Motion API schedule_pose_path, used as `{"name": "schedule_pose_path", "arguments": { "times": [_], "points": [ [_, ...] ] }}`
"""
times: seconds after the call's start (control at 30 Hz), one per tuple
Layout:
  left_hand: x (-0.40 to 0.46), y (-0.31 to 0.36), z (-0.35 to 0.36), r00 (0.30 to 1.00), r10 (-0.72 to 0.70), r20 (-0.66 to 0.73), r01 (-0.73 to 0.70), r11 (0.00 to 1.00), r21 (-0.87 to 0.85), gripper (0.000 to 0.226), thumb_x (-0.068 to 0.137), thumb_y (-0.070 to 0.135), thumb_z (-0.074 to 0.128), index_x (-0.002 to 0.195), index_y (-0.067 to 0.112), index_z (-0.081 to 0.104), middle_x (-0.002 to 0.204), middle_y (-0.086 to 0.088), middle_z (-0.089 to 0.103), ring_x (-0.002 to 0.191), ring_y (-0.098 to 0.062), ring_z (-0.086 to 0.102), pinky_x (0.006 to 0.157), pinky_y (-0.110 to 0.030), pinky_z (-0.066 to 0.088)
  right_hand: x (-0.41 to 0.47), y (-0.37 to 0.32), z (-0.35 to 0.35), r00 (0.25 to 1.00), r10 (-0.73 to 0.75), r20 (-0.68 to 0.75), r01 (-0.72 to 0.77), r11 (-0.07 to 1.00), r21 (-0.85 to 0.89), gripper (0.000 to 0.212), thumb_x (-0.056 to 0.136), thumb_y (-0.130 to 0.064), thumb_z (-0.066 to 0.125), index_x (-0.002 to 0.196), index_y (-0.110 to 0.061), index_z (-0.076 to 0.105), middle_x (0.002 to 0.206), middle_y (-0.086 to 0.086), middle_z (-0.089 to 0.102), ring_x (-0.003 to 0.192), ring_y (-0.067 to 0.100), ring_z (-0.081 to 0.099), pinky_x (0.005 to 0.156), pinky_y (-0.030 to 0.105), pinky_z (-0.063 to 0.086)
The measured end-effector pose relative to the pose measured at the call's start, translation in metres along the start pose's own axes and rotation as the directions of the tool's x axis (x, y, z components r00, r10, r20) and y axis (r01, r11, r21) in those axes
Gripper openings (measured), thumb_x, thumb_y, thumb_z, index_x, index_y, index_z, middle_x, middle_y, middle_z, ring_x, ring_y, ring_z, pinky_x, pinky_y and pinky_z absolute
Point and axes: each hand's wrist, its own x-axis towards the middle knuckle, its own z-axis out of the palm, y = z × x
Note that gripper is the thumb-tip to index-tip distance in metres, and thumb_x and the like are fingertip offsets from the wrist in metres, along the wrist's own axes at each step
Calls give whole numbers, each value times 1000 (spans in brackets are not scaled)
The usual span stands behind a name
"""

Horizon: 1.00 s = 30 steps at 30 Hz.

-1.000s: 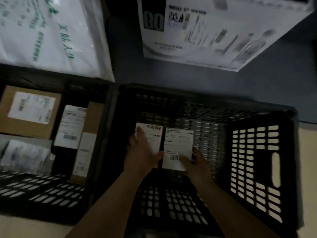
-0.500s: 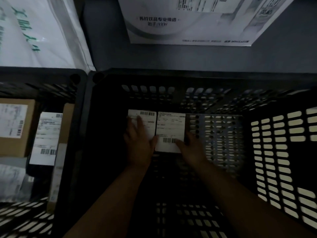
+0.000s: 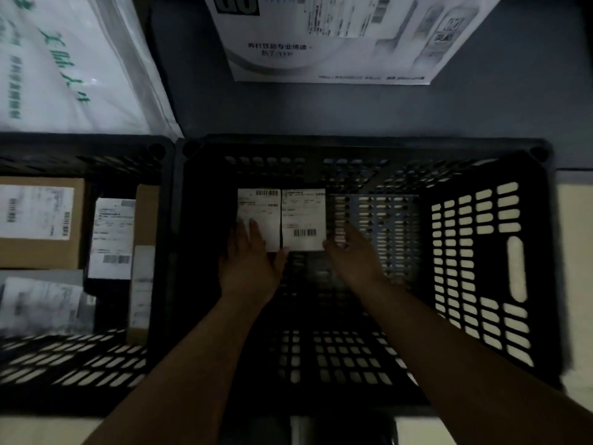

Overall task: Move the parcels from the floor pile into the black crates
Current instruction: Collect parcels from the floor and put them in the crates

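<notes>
Both hands lowered, left hand [image 3: 250,261] flat, right hand [image 3: 349,255] seemingly open

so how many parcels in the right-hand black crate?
2: both white-labelled, side by side at the crate's far-left floor, one under the left hand, one beside the right hand.

2 parcels [image 3: 281,216] lie side by side in the right crate [image 3: 362,146], toward 11 o'clock; left crate [image 3: 80,146] touching at 9.
</notes>
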Motion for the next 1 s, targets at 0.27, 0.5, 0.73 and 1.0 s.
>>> {"name": "schedule_pose_path", "arguments": {
  "times": [0.27, 0.5, 0.73, 1.0],
  "points": [
    [-124, 34, -128, 996, 85, 36, -87, 994, 68, 72, 94, 59, 35, 151, 18, 18, 156, -9, 24, 138, -29, 30, 109, -41, 31, -164, -56, -94, 999, -7, -49, 2, 994, -114, 46, 94, -28, 58, 138, -21, 49, 138, 2, 54, 120, 18, 52, 85, 16, 35],
    [-236, 117, -304, 950, 304, 65, -300, 952, -65, 68, 94, 48, 48, 149, 14, 25, 150, -9, 32, 134, -30, 34, 103, -39, 37, -328, -155, -219, 988, -85, -126, 60, 980, -190, 45, 94, -25, 55, 138, -20, 48, 136, 9, 56, 120, 28, 53, 94, 29, 42],
    [-334, 184, -489, 799, 598, -66, -600, 800, -9, 65, 95, 44, 48, 150, 16, 26, 152, -7, 31, 135, -29, 34, 104, -38, 39, -483, -254, -325, 920, -225, -321, 164, 965, -205, 51, 94, -29, 58, 142, -19, 44, 145, 5, 47, 131, 21, 44, 99, 22, 32],
    [-430, 287, -589, 526, 845, -91, -842, 533, 83, 64, 92, 43, 55, 146, 15, 34, 148, -7, 36, 130, -28, 40, 104, -39, 38, -623, -269, -407, 796, -280, -536, 197, 958, -208, 60, 94, -37, 56, 148, -20, 35, 153, 0, 36, 139, 17, 34, 107, 22, 27]
  ]
}}
